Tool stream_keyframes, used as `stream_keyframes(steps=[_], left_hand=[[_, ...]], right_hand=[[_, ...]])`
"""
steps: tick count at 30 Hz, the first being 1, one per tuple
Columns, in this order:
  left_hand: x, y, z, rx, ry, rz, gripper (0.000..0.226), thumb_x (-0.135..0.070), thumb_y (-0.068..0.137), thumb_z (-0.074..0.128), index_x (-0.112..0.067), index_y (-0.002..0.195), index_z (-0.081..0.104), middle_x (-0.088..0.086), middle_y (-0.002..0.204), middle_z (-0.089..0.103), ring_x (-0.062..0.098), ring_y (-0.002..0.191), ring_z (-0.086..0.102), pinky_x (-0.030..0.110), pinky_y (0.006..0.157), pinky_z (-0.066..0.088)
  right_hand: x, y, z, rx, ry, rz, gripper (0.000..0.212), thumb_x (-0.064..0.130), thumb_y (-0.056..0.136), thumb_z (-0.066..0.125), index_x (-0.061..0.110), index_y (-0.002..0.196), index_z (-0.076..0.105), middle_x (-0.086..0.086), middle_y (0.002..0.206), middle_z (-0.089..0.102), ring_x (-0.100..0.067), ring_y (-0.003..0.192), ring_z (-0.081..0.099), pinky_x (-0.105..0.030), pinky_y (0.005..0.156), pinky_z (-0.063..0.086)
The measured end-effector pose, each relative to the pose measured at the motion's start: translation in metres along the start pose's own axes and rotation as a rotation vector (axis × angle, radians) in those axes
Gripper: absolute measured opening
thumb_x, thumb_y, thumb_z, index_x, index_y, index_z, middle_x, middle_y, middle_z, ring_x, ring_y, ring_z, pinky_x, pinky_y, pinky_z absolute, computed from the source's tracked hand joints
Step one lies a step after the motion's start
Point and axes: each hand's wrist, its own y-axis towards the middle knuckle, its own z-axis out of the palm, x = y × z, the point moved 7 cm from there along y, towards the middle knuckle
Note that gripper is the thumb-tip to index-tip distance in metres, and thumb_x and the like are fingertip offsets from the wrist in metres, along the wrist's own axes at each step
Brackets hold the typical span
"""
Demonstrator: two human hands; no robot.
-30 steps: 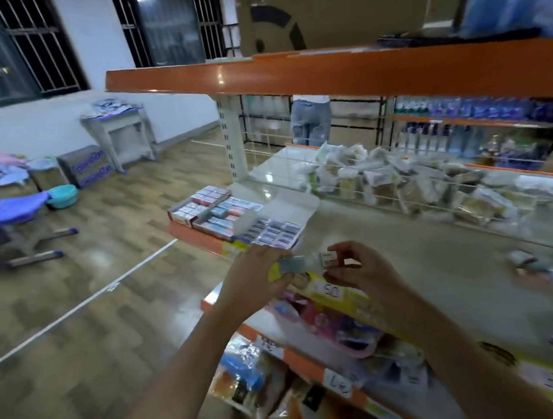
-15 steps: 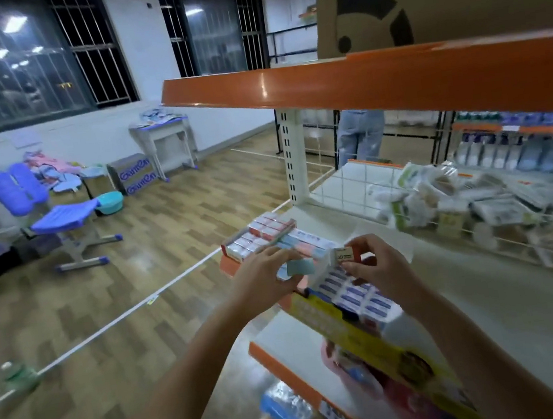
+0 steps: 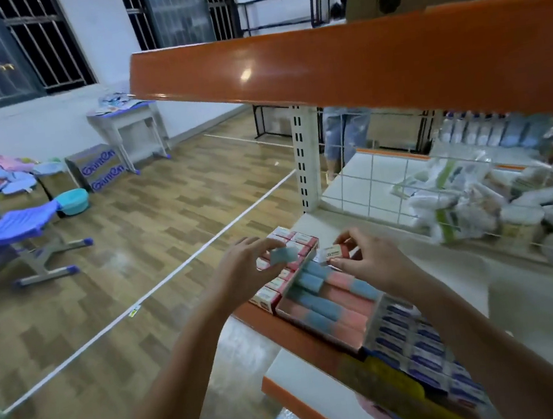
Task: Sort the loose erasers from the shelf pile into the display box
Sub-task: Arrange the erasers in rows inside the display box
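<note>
White, smooth metal shelf [image 3: 448, 279] with glossy orange edging, wood-pattern floor to the left. Left hand [image 3: 241, 275] pinches a small pale-blue rectangular eraser [image 3: 283, 254] between thumb and curled fingers, above the near-left shelf corner. Right hand [image 3: 374, 260] pinches a white-sleeved block eraser [image 3: 332, 254] likewise. Both hover just over the cardboard display box [image 3: 328, 310], which holds rows of matte pink and blue bars.

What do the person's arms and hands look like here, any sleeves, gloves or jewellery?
Both forearms are bare as far as the frame shows, with no sleeves in view. The left hand and right hand wear no gloves. No watch, ring or bracelet is visible on either.
</note>
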Motion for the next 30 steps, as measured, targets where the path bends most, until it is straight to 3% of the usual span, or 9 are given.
stream_keyframes(steps=[4, 10, 14, 18, 20, 30], left_hand=[[0.031, 0.02, 0.003, 0.031, -0.109, -0.024, 0.032, -0.023, 0.078, 0.075, -0.019, 0.109, 0.068, -0.001, 0.1, 0.068, 0.018, 0.092, 0.061, 0.037, 0.081, 0.049], [0.07, 0.04, 0.008, 0.1, -0.165, 0.039, 0.033, -0.026, 0.079, 0.072, -0.025, 0.111, 0.066, -0.012, 0.102, 0.063, 0.011, 0.098, 0.054, 0.026, 0.081, 0.043], [0.094, 0.045, 0.007, 0.093, -0.206, 0.058, 0.031, -0.026, 0.077, 0.074, -0.029, 0.107, 0.067, -0.026, 0.091, 0.054, 0.002, 0.089, 0.05, 0.009, 0.074, 0.034], [0.109, 0.046, 0.007, 0.127, -0.254, 0.064, 0.029, -0.041, 0.077, 0.067, -0.039, 0.105, 0.065, -0.031, 0.092, 0.052, -0.01, 0.09, 0.047, 0.01, 0.071, 0.034], [0.113, 0.046, 0.008, 0.157, -0.279, 0.083, 0.029, -0.045, 0.076, 0.064, -0.04, 0.105, 0.064, -0.026, 0.096, 0.056, -0.008, 0.092, 0.048, 0.014, 0.073, 0.037], [0.12, 0.037, 0.001, 0.174, -0.324, 0.137, 0.028, -0.027, 0.078, 0.073, -0.029, 0.106, 0.068, -0.028, 0.096, 0.053, -0.012, 0.093, 0.047, 0.009, 0.075, 0.034]], right_hand=[[0.009, 0.02, 0.015, -0.009, -0.094, 0.081, 0.025, 0.036, 0.085, 0.064, 0.029, 0.102, 0.048, 0.006, 0.095, 0.062, -0.009, 0.084, 0.058, -0.023, 0.071, 0.044], [0.032, 0.035, 0.043, -0.063, -0.191, 0.161, 0.024, 0.035, 0.086, 0.063, 0.027, 0.103, 0.05, 0.011, 0.098, 0.054, -0.007, 0.087, 0.053, -0.018, 0.068, 0.04], [0.041, 0.042, 0.075, -0.109, -0.257, 0.184, 0.03, 0.038, 0.085, 0.061, 0.021, 0.109, 0.055, 0.008, 0.103, 0.042, -0.008, 0.098, 0.044, -0.02, 0.079, 0.035], [0.044, 0.047, 0.102, -0.175, -0.303, 0.245, 0.039, 0.046, 0.085, 0.059, 0.022, 0.116, 0.054, 0.011, 0.105, 0.036, -0.005, 0.105, 0.037, -0.019, 0.086, 0.035], [0.047, 0.05, 0.113, -0.216, -0.331, 0.266, 0.04, 0.046, 0.086, 0.058, 0.021, 0.117, 0.053, 0.009, 0.11, 0.039, -0.007, 0.109, 0.037, -0.021, 0.088, 0.036], [0.057, 0.061, 0.129, -0.379, -0.466, 0.28, 0.034, 0.041, 0.086, 0.061, 0.02, 0.111, 0.053, 0.002, 0.116, 0.044, -0.014, 0.112, 0.038, -0.026, 0.096, 0.035]])
